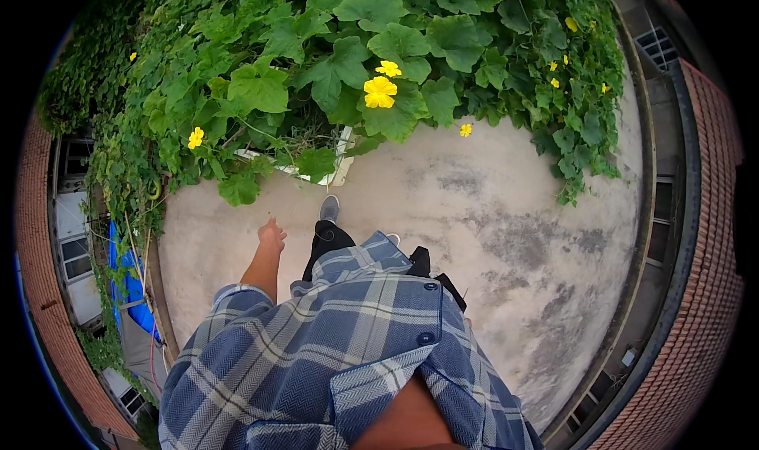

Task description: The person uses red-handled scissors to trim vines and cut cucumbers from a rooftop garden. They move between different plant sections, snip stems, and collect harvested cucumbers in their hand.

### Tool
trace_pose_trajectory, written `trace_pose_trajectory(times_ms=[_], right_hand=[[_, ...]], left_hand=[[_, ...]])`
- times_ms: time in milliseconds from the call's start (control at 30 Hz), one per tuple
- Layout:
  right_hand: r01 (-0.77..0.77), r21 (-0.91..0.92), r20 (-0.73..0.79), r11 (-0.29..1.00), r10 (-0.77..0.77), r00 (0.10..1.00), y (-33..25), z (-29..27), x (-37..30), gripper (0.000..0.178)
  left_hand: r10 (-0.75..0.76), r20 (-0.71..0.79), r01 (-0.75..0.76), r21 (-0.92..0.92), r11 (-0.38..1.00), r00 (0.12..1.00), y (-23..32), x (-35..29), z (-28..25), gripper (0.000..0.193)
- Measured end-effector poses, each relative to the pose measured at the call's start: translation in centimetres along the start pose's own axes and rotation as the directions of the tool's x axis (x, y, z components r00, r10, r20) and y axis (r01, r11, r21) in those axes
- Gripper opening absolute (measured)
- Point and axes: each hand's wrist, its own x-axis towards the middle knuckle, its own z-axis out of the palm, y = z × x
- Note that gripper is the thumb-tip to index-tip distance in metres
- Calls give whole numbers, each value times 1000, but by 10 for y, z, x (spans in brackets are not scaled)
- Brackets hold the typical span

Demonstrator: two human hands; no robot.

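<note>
A step forward could snag the left shoe [330, 208] on the white frame [345, 159] or vine [335, 72] at its 12 o'clock, the left hand [272, 233] seeming half-curled, its grip unclear, the right hand unseen.

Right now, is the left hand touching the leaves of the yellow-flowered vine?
No, the left hand shows against the concrete floor, with a visible gap between it and the nearest vine leaf.

Dark-stained pale floor [506, 236] beneath leafy vines [336, 74].
</note>
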Motion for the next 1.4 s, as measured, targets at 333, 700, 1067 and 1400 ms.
trace_pose_trajectory(times_ms=[333, 700, 1067, 1400], right_hand=[[-272, 506, 118, 819, 247, 962, 14, -55, 76, 39], [-161, 560, 43, 813, 166, 985, -59, -125, 104, 39], [-268, 460, -73, 846, 337, 939, 2, -202, 102, 42], [-334, 685, 25, 648, 437, 899, 93, -307, 197, 38]], left_hand=[[-138, 182, 28, 506, 862, 974, -66, -88, 62, 50], [-124, 301, -122, 681, 722, 945, 1, -113, 256, 34], [17, 436, -363, 727, 582, 900, 92, -190, 548, 32], [186, 541, -546, 643, 538, 820, 40, -316, 745, 33]])
